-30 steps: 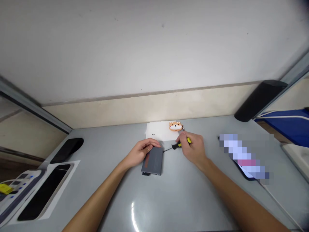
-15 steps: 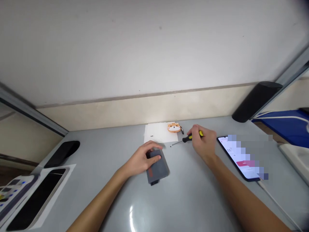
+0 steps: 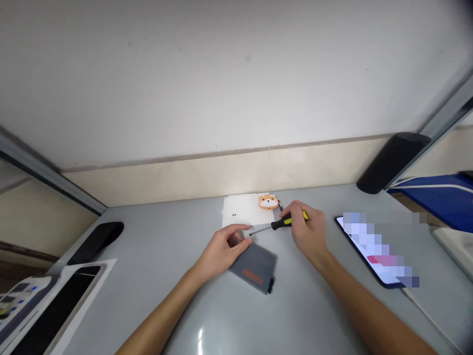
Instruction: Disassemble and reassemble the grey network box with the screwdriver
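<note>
A flat grey box with an orange label (image 3: pixel 255 265) lies on the grey table (image 3: pixel 303 305), turned at an angle. My left hand (image 3: pixel 225 246) grips its far left corner with curled fingers. My right hand (image 3: pixel 306 230) is closed round a screwdriver with a black and yellow handle (image 3: pixel 281 223). Its thin shaft points left, and the tip sits at the box's far corner beside my left fingertips. Just behind lies a white sheet of paper (image 3: pixel 246 212) with two small dark screws (image 3: pixel 234 215) on it.
An orange animal-face keyring charm (image 3: pixel 268 201) rests on the paper's far right corner. A phone (image 3: pixel 373 249) with a cable lies to the right. A black cylinder (image 3: pixel 391 162) leans at back right. A black oblong object (image 3: pixel 96 235) and a device on paper (image 3: pixel 55 301) are at the left.
My left hand has turned the grey box clockwise and shifted it right. My right hand brought the screwdriver back left, so its tip now meets the box's corner.
</note>
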Available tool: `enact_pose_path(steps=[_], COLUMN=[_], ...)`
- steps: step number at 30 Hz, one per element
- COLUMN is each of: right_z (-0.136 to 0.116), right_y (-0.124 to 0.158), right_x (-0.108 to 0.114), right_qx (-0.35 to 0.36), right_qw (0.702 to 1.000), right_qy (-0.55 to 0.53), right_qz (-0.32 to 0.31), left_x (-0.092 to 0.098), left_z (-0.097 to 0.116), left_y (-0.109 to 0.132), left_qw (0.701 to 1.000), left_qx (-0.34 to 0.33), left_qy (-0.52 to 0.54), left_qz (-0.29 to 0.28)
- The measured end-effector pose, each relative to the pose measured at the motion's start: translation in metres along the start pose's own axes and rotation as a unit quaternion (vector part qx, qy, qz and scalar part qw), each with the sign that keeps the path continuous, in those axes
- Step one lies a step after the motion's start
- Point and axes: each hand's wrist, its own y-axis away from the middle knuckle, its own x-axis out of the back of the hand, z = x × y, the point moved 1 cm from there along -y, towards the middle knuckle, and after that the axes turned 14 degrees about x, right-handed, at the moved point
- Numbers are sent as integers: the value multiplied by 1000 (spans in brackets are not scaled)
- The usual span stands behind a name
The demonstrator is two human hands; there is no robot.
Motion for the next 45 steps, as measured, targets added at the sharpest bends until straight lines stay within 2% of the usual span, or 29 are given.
enact_pose_path(steps=[5,9,13,15,23,36,45], right_z=[-2,-1,-1,-2,-5,5,-2], right_y=[1,0,0,1,2,3,-1], right_x=[-3,-3,-2,-3,-5,-2,1], right_qx=[0,-5,-8,-5,15,27,14], right_qw=[1000,999,999,999,998,999,999], right_qy=[-19,-28,-39,-43,-50,-34,-35], right_qz=[-1,14,14,21,27,1,31], left_x=[-1,9,27,30,20,31,37], left_z=[0,-7,-15,-17,-14,-22,-19], left_y=[1,-9,-30,-39,-41,-42,-33], left_qw=[999,996,981,972,958,957,965], left_qx=[-41,-56,-60,-55,-85,-83,-90], left_qy=[-22,-49,-84,-114,-214,-209,-187], left_qz=[26,44,165,197,171,184,163])
